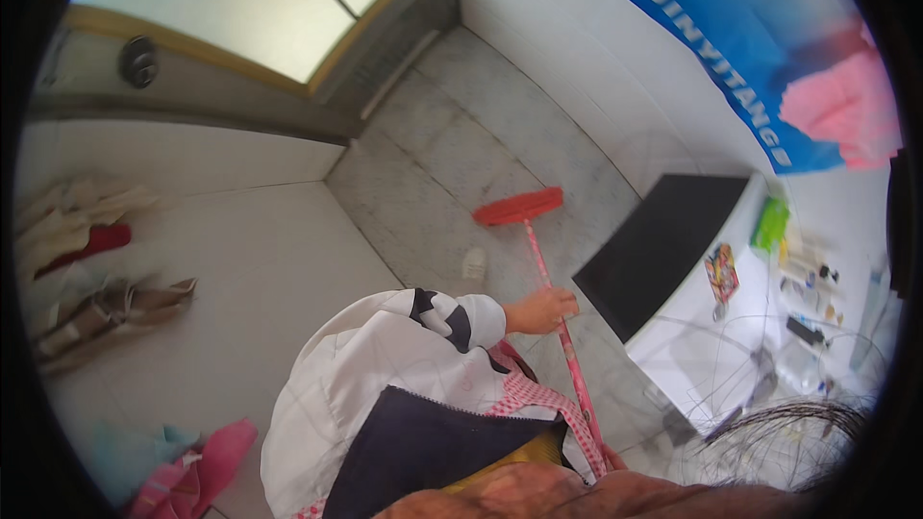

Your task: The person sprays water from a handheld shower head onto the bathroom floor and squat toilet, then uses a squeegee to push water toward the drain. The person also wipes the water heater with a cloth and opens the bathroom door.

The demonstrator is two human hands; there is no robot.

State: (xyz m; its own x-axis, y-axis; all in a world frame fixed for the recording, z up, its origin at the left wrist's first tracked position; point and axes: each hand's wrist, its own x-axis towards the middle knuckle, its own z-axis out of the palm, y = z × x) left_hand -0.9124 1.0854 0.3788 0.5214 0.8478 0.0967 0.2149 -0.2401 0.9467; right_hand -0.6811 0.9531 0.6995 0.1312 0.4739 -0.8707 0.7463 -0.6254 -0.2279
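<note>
The left hand (541, 310) is clenched around the thin pink shaft of a broom (550, 290), gripping it at about mid-length; its forearm comes out of a loose white sleeve with dark patches. The right hand (610, 459) shows only as a sliver at the lower end of the shaft, behind a pink checked strap and a dark cloth panel of the person's clothing, so whether it grips the shaft cannot be told.

The broom's shaft is a straight, slim rod, glossy and faintly patterned. Its long axis runs from the hidden lower hand, up past the left hand, and away to a flat red brush head (518, 206), which points ahead of the person and rests on the floor (452, 154). The head is wide and low, its bristles blurred.

The floor is pale grey stone tile, speckled, with thin joints. Just beyond the left hand lies a small whitish object (474, 263) too blurred to name. To the right of the hand stands a white desk (692, 327) with a dark flat panel and small cluttered items, hard to make out. Far ahead is a door with a frosted glass pane (260, 0).
</note>
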